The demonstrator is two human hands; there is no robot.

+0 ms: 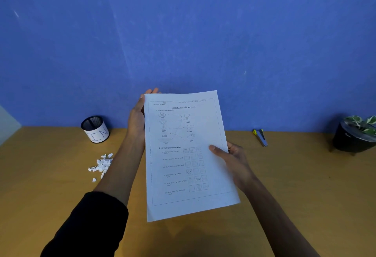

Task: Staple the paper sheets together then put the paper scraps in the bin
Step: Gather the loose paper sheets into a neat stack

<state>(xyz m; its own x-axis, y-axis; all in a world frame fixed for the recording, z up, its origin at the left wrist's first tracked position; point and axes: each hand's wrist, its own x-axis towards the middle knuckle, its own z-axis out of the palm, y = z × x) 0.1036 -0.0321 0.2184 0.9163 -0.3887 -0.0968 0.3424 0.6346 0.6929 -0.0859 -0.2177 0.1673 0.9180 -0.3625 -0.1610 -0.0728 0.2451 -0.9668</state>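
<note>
i can read the worksheet [187, 155]: the underlined heading "subject: general awareness", then "1. match the transports" with the words bike, car, boat, plane, train down the left and land, water, air down the right. below that stands "2. circle the correct answer"; the numbered questions under it are too blurred for me to make out. the paper wrap on the mesh cup [95, 128] carries big handwritten letters, probably "bin", though only "in" shows clearly.

Matt white paper sheets [189, 155], black mesh bin [95, 128], smooth wooden table [284, 185].
</note>
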